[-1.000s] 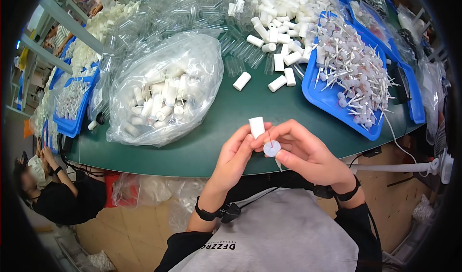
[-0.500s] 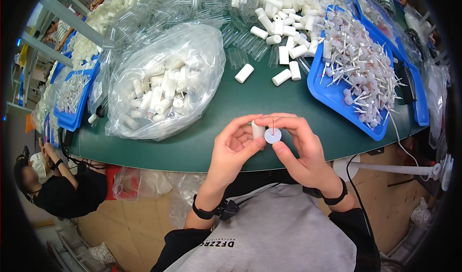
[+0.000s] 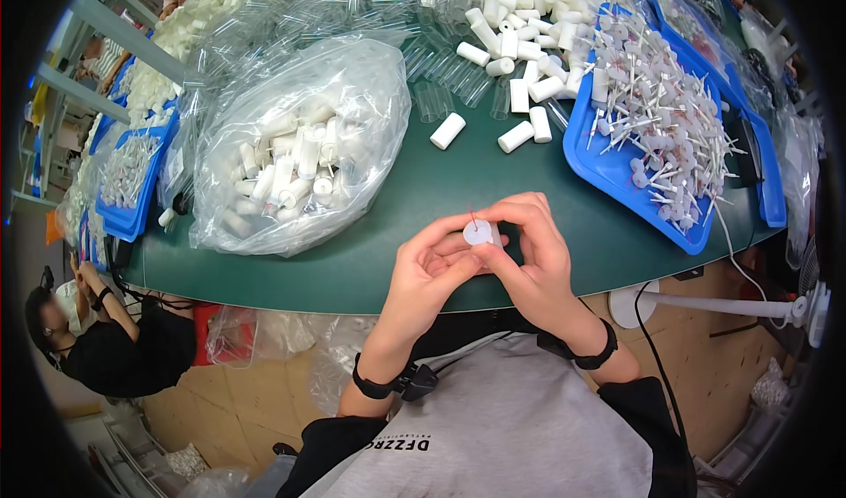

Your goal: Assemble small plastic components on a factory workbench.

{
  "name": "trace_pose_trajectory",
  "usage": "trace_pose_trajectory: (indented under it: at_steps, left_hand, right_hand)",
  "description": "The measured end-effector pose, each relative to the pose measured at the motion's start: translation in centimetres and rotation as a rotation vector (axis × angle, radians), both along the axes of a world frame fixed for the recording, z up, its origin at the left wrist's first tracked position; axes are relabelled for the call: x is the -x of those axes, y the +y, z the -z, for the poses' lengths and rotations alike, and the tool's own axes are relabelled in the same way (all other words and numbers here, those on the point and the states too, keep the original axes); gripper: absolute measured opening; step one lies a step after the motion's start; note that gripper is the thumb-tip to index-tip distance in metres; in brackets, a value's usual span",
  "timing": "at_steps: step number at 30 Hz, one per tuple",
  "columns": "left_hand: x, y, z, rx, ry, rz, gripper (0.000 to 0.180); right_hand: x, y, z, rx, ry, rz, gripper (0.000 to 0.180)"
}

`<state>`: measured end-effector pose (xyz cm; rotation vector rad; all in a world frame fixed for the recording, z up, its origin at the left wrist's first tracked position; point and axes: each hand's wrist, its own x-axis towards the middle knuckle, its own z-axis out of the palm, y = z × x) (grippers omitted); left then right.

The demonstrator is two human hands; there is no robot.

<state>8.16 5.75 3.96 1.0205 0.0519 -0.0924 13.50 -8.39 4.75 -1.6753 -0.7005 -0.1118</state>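
Observation:
A round white cap with a thin red wire standing up from it sits against the end of a white cylinder, between both hands. My left hand is closed on the cylinder, its thumb and forefinger meeting near the cap. From the other side my right hand pinches the cap, thumb at its lower edge and fingers curled behind. Fingers hide much of the cylinder, so how deep the cap sits cannot be told. Both hands are above the near edge of the green table.
A clear plastic bag of white cylinders lies left. Loose white cylinders and clear tubes cover the far side. A blue tray of capped white sticks with wires stands right. Another person is at far left.
The cap, held apart to the right of the cylinder before, now meets the cylinder's end. My right hand has moved left and slightly up, and the cylinder has tilted.

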Motion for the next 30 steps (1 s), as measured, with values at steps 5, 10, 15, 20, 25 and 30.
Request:
trace_pose_trajectory:
  at_steps: [5, 10, 15, 20, 25, 30]
  left_hand:
    - [0.0, 0.0, 0.1, 0.032, 0.021, -0.002, 0.037]
    - [-0.1, -0.4, 0.2, 0.015, 0.008, -0.049, 0.036]
    - [-0.1, -0.4, 0.2, -0.052, 0.016, -0.025, 0.035]
    - [0.0, -0.3, -0.1, -0.081, 0.056, 0.006, 0.033]
    - [-0.1, -0.4, 0.0, -0.119, 0.025, 0.001, 0.033]
    - [0.0, 0.1, 0.0, -0.03, 0.079, 0.072, 0.033]
  right_hand:
    - [-0.5, 0.6, 1.2, 0.022, -0.032, 0.057, 0.026]
    - [0.1, 1.2, 0.8, -0.342, 0.398, -0.062, 0.023]
    - [0.2, 0.4, -0.1, -0.325, 0.534, -0.103, 0.022]
    - [-0.3, -0.1, -0.8, -0.392, 0.653, -0.132, 0.016]
    - [-0.4, -0.7, 0.0, -0.357, 0.685, -0.234, 0.016]
    - [-0.4, -1.1, 0.4, -0.416, 0.758, -0.246, 0.015]
